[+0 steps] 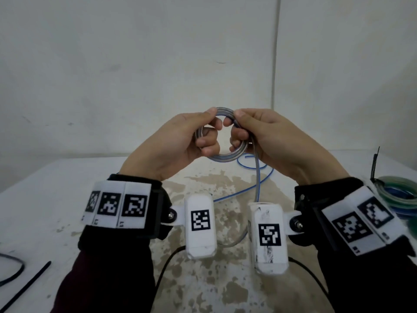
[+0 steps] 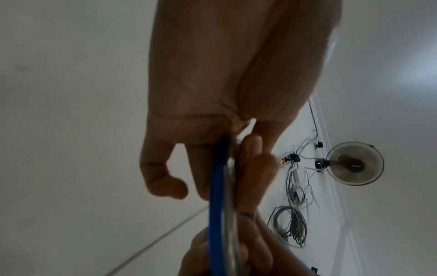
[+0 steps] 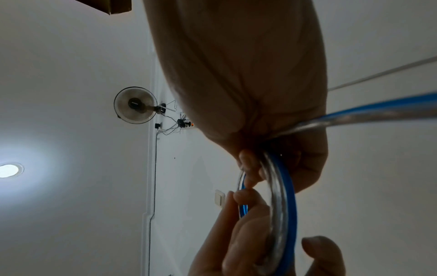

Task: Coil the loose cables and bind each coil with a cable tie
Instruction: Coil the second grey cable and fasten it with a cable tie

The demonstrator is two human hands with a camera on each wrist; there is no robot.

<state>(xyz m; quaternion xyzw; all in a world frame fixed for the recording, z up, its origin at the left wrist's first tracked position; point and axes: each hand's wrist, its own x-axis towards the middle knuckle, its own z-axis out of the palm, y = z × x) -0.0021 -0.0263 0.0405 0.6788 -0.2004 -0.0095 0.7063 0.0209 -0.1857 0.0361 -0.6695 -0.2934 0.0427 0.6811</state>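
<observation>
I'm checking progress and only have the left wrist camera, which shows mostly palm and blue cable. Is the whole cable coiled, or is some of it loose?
Observer: Some is loose. In the head view the left hand and right hand grip the coil above the table, and a loose tail hangs down to it.
Operator: Is a tie handy?
Observer: A black cable tie lies untouched at the table's near left.
Operator: Any coils finished?
Observer: A green and blue coil sits at the table's right edge, with a black strip standing up from it.
</observation>
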